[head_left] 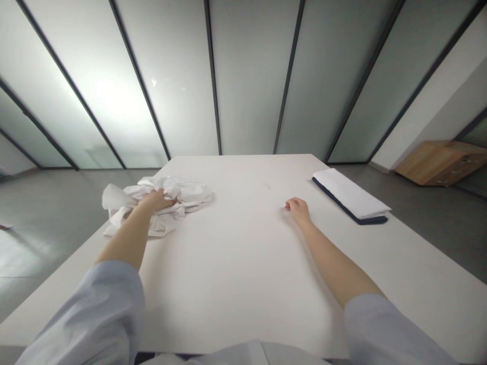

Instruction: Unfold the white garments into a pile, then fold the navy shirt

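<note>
A crumpled white cloth [190,195] lies in a loose heap at the left side of the white table. My left hand [154,200] is sunk into the heap, its fingers closed on the fabric and partly hidden by the folds. Over the middle right of the table, my right hand [299,209] is curled into a loose fist close to the tabletop, with nothing visible in it. To its right, a folded white cloth [348,190] rests on a folded dark navy cloth [371,221] near the table's right edge.
The white table [236,274] spreads out in front of me. Behind it stands a wall of frosted glass panels [251,76] with dark frames. A wooden cabinet [437,162] is on the grey floor at the far right.
</note>
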Demonstrator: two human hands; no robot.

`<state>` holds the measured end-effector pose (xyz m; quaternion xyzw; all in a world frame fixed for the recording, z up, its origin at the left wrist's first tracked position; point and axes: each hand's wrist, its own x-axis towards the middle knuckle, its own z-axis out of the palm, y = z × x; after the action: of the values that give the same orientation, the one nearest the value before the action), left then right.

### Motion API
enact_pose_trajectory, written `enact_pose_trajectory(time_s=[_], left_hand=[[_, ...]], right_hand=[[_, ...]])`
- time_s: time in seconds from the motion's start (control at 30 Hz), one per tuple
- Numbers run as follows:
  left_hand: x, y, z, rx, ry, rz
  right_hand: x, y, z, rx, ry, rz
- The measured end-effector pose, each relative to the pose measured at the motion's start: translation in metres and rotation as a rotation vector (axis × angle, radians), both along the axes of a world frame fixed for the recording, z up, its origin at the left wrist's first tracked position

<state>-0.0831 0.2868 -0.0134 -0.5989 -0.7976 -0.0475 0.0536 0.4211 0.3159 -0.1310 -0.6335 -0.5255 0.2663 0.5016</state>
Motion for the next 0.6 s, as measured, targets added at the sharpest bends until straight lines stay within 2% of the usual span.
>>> enact_pose_trajectory(time_s=[0.07, 0.13, 0.23, 0.3, 0.4, 0.47, 0.53, 0.6], left_hand=[[0.004, -0.001, -0.027, -0.052, -0.028, 0.069], [0.006, -0.002, -0.037, -0.064, -0.047, 0.108], [0.010, -0.004, -0.027, 0.004, -0.068, 0.118], [0.020, -0.006, -0.014, 0.134, -0.075, 0.082], [0.060, -0.008, -0.003, 0.446, -0.065, -0.122], [0.101, -0.008, -0.008, 0.555, -0.095, -0.308], [0.145, -0.007, -0.023, 0.454, -0.148, -0.499], [0.185, -0.005, -0.047, 0.266, -0.165, -0.633]], right_hand=[[0.000, 0.000, -0.001, 0.000, -0.008, 0.011], [0.000, 0.000, -0.002, 0.001, -0.021, 0.022], [0.001, 0.002, -0.004, -0.006, -0.038, 0.025], [0.001, 0.003, -0.006, -0.005, -0.053, 0.025], [0.002, 0.005, -0.009, 0.008, -0.078, 0.024], [0.002, 0.006, -0.010, 0.021, -0.073, 0.023], [0.002, 0.006, -0.011, 0.027, -0.052, 0.019], [0.002, 0.006, -0.010, 0.030, -0.026, 0.015]])
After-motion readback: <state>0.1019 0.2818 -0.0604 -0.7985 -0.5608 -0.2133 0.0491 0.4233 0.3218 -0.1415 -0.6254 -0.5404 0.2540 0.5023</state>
